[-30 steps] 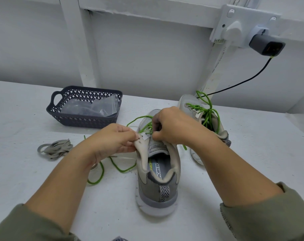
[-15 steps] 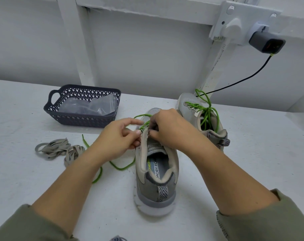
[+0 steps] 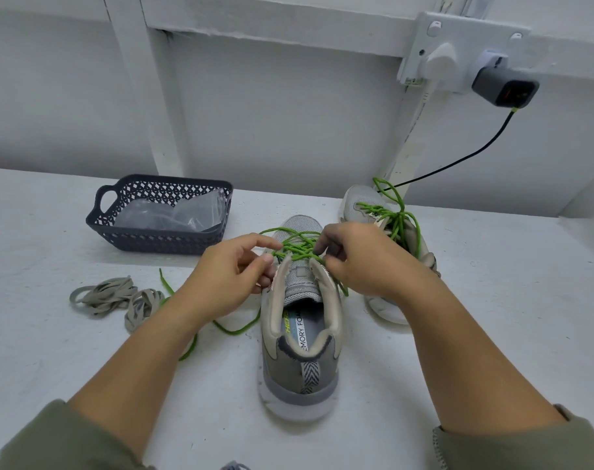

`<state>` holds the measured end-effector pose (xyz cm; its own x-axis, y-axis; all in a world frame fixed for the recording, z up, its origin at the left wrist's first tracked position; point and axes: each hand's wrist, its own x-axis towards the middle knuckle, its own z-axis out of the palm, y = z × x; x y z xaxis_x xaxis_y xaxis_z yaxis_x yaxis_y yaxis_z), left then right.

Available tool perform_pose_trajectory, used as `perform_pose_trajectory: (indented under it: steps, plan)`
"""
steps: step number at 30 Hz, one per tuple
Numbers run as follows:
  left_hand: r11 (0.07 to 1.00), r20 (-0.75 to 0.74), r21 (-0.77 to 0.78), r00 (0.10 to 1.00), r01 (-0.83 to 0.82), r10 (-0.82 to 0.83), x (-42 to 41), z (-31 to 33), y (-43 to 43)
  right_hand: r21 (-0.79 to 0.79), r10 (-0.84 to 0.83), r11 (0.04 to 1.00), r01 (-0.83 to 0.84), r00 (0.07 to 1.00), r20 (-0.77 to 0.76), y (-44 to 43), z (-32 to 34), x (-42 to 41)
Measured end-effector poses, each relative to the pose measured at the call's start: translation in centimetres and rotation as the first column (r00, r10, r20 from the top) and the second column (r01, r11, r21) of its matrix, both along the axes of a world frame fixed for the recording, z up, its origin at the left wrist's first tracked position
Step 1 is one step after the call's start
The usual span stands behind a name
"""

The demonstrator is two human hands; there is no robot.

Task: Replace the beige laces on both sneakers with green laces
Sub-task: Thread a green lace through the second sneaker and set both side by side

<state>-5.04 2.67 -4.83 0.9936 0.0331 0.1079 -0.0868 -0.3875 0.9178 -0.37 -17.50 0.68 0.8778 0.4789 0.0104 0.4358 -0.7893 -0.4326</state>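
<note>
Tension on the green lace (image 3: 297, 249) should be drawn evenly across the near sneaker (image 3: 299, 368), standing at 6 o'clock, heel toward the person, since the left hand (image 3: 227, 279) pinches a strand at 9 o'clock of the tongue (image 3: 300, 283) and the right hand (image 3: 360, 262) pinches one at 3 o'clock.

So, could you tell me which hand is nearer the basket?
Left. The left hand is just right of the basket; the right hand is farther, beyond the shoe.
</note>
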Motion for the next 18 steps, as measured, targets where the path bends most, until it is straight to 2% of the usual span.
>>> perform_pose_trajectory:
  steps: [5,8,10,13,15,16,18]
  plan:
    - [0.992,0.145,0.112,0.989,-0.057,0.040,0.2,-0.6,-0.6,0.003,0.022,1.000,-0.022,0.999,0.038,0.1,-0.3,-0.1]
    - [0.991,0.140,0.116,0.989,-0.073,0.056,0.3,-0.9,-0.4,0.022,0.019,1.000,-0.019,0.999,0.039,0.0,-0.6,-0.3]
    - [0.998,0.084,0.047,0.995,-0.053,0.048,0.4,-1.0,0.0,0.011,0.020,1.000,-0.020,0.999,0.043,0.0,-0.7,-0.3]
    - [0.981,-0.073,-0.192,0.997,-0.042,0.028,0.4,-1.0,0.7,-0.038,0.028,0.999,-0.027,0.999,0.016,0.0,-0.6,-0.3]
    - [0.962,-0.141,-0.269,0.990,-0.044,0.006,0.3,-0.9,1.0,-0.052,0.029,0.998,-0.030,1.000,-0.010,-0.2,-0.4,-0.3]
    - [0.969,-0.131,-0.243,0.991,-0.038,0.006,0.1,-0.8,1.0,-0.052,0.031,0.998,-0.032,0.999,-0.017,-0.2,-0.4,-0.3]
    - [0.995,-0.033,-0.092,0.999,-0.029,0.026,-0.2,-0.6,0.6,-0.054,0.034,0.998,-0.036,0.999,-0.025,-0.2,-0.3,-0.3]
